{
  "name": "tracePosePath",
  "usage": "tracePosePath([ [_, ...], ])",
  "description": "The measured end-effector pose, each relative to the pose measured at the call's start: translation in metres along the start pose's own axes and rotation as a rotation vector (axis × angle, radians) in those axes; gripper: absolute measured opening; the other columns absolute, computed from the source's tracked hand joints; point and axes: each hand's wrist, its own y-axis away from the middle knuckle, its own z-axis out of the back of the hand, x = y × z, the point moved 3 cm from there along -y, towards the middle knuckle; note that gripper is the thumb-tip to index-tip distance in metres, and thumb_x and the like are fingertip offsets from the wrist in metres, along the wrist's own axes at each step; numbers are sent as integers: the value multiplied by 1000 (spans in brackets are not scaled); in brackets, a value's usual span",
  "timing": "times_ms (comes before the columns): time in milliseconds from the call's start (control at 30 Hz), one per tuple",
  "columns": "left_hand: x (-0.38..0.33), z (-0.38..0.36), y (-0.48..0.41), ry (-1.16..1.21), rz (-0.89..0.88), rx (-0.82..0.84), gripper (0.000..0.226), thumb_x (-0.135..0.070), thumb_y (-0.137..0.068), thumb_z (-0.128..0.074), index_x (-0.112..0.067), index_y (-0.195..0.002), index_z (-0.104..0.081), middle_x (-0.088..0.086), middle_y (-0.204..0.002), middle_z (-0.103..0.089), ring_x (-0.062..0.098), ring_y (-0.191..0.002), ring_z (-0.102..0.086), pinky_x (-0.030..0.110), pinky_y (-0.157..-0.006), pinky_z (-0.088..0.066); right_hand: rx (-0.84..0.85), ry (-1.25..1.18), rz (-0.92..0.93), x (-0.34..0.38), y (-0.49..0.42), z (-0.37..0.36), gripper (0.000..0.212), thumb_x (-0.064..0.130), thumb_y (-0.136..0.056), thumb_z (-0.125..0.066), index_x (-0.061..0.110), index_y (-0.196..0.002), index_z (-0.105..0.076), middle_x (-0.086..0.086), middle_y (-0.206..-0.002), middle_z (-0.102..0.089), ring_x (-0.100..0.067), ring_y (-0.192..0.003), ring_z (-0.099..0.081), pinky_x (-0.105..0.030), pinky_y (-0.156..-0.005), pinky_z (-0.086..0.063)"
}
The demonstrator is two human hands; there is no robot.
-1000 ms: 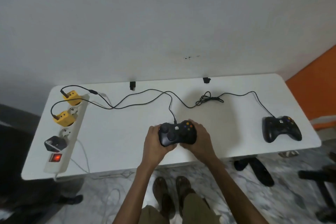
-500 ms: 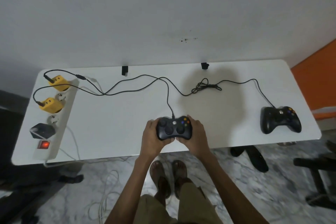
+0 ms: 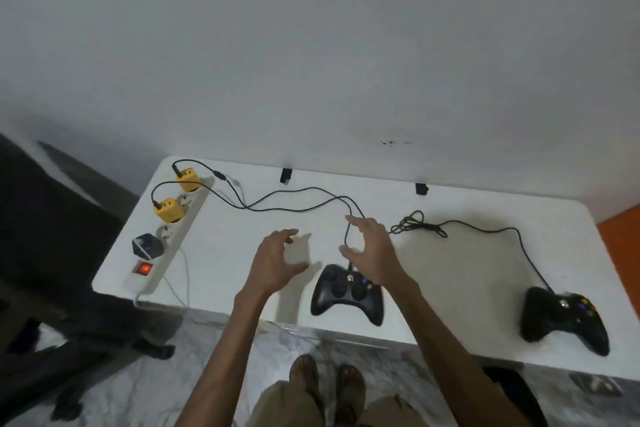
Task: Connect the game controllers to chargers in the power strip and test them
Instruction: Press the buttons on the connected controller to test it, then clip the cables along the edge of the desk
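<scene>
- white counter against a plain wall, marbled floor below
- near controller at front edge, second controller far right
- left hand, right hand hovering, fingers spread, empty
- power strip at left end

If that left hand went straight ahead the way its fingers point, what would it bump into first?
Probably the black cables crossing the table just beyond the left hand. The hand looks raised off the tabletop, though, so it might pass over them.
</scene>
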Motion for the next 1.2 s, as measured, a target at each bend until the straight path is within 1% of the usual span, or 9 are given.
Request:
tracePosePath([
  [267,6,62,-43,-27,8,-134,58,-20,-77,-80,-13,-131,-61,7,-119,-65,25,-113,-58,30,-95,-43,60,98,115,60,-67,-18,52,25,-86,-68,23,-137,-55,-1,-131,-59,-22,-121,-52,-32,-104,-38],
  [467,29,73,-97,-138,-15,-12,62,-19,-78,-76,-11,-136,-56,10,-127,-59,26,-124,-51,31,-98,-43,143,172,109,77,-113,-61,61,28,-82,-73,17,-139,-53,-2,-139,-56,-22,-130,-50,-34,-110,-36],
  [567,45,70,-125,-202,-42,70,61,-16,-74,-76,-11,-131,-58,12,-117,-59,29,-117,-51,33,-91,-46,161,218,101,77,-135,-84,69,24,-77,-78,10,-139,-53,-6,-142,-56,-25,-134,-49,-32,-112,-33],
  [633,56,67,-143,-225,-67,112,60,-14,-73,-75,-10,-131,-57,12,-117,-57,29,-116,-51,33,-90,-45,174,277,73,78,-151,-97,71,24,-76,-77,8,-140,-51,-8,-142,-56,-26,-134,-49,-29,-111,-32],
  [767,72,58,-170,-296,-98,180,55,-17,-75,-75,-10,-127,-57,10,-123,-55,27,-118,-50,32,-88,-46,215,377,-2,79,-172,-114,75,25,-77,-72,11,-145,-45,-9,-145,-53,-26,-136,-46,-32,-114,-30],
  [933,85,47,-189,-326,-111,214,41,-18,-76,-73,-13,-114,-60,6,-121,-49,23,-115,-52,34,-80,-50,235,441,-57,71,-186,-128,78,33,-71,-72,19,-143,-46,-3,-140,-52,-25,-129,-49,-36,-110,-36],
  [1033,91,43,-198,-298,-123,190,29,-11,-71,-70,-10,-98,-61,7,-107,-55,26,-102,-57,34,-71,-50,219,455,-41,68,-189,-133,69,31,-73,-71,21,-138,-52,-3,-131,-53,-24,-122,-50,-37,-104,-37],
  [1100,92,42,-199,-295,-125,185,16,-7,-70,-66,-9,-83,-57,7,-96,-57,28,-92,-60,31,-61,-42,185,439,-45,67,-188,-135,55,26,-75,-69,23,-129,-60,-1,-123,-57,-22,-117,-51,-36,-101,-36],
  [1200,94,40,-195,-258,-113,177,12,-2,-73,-60,-12,-73,-54,7,-91,-62,27,-83,-62,27,-58,-35,129,449,-38,64,-185,-137,30,23,-81,-67,25,-110,-69,4,-106,-66,-20,-106,-56,-35,-94,-36],
])
